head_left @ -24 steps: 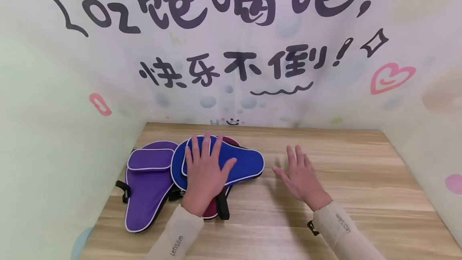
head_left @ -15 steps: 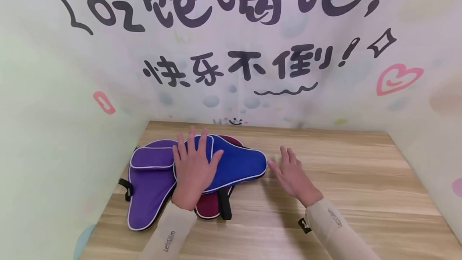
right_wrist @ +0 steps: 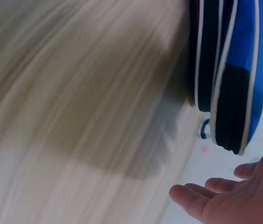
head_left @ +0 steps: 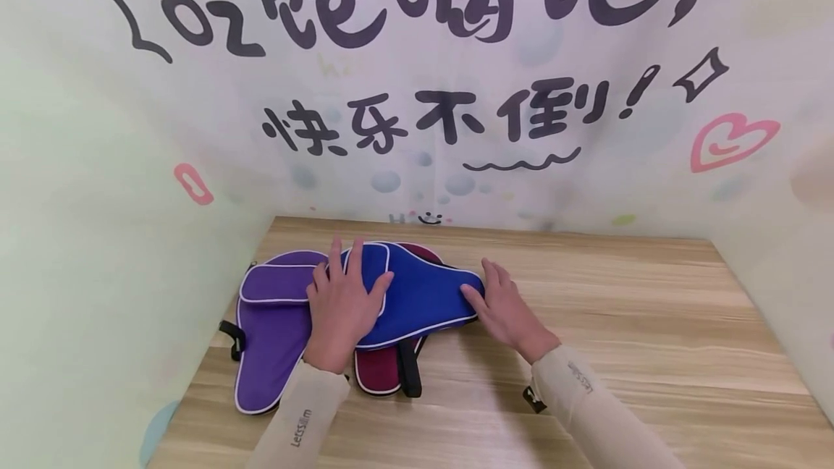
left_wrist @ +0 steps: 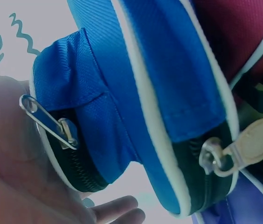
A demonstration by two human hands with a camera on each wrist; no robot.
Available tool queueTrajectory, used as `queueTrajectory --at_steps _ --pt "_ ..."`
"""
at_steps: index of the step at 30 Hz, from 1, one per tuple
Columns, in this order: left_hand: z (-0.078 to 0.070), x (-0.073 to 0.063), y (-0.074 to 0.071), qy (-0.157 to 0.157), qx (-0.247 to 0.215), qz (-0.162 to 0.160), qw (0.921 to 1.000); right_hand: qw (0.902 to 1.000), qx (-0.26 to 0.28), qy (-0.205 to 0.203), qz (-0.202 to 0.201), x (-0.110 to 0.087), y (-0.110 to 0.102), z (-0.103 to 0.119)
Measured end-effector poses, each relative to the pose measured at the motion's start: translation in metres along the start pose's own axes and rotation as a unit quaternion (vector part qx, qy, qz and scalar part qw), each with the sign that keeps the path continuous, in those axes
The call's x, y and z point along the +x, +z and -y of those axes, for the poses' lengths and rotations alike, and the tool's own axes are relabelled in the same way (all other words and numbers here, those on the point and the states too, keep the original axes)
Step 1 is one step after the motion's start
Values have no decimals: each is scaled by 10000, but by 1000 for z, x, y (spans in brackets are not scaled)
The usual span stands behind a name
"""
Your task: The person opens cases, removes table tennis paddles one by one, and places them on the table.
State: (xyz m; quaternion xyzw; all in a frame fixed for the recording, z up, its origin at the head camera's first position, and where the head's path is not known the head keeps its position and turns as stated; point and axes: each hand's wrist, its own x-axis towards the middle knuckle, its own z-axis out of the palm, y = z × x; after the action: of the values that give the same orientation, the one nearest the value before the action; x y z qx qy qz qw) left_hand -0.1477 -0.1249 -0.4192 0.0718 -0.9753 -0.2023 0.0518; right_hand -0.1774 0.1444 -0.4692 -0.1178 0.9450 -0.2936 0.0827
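A blue paddle-shaped zip case with white piping lies on top of a maroon case, its narrow end toward the right. My left hand lies over the blue case's round left end, fingers spread. In the left wrist view, the palm is against the case's zipped front pocket. My right hand is at the narrow end, thumb above its edge. The right wrist view shows this hand with fingers extended, a small gap from the blue case. A purple case lies at left, partly behind my left arm.
Black straps stick out from the purple case and from the maroon one. The wooden tabletop stretches to the right. A printed wall stands along the back edge, with side walls left and right.
My left hand has slid left across the blue case to its round end. The right hand has moved left up to the case's narrow end. The cases keep their places.
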Motion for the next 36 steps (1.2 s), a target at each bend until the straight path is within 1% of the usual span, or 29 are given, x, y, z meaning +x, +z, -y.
queueTrajectory --at_steps 3,9,12,17,22,30,32,36 --pt "0 0 1 -45 16 128 9999 10000 -12 -49 2 1 4 0" --pt "2 2 3 -185 95 494 9986 9997 -90 -189 -114 3 11 -2" --pt "2 2 4 -260 107 575 9980 9996 -51 -257 -109 4 13 -3" --pt "-1 4 5 -283 126 534 9981 9988 69 -473 -106 5 16 -2" --pt "-5 6 4 -244 156 468 9985 9973 352 -627 -131 5 16 2" --pt "-13 8 5 -327 158 392 9986 9955 812 -475 -60 0 9 4" --pt "-15 8 4 -324 111 385 9987 9944 946 -458 -73 -3 8 4" --pt "-20 9 2 -251 27 387 9989 9937 1007 -471 -137 -10 7 3"
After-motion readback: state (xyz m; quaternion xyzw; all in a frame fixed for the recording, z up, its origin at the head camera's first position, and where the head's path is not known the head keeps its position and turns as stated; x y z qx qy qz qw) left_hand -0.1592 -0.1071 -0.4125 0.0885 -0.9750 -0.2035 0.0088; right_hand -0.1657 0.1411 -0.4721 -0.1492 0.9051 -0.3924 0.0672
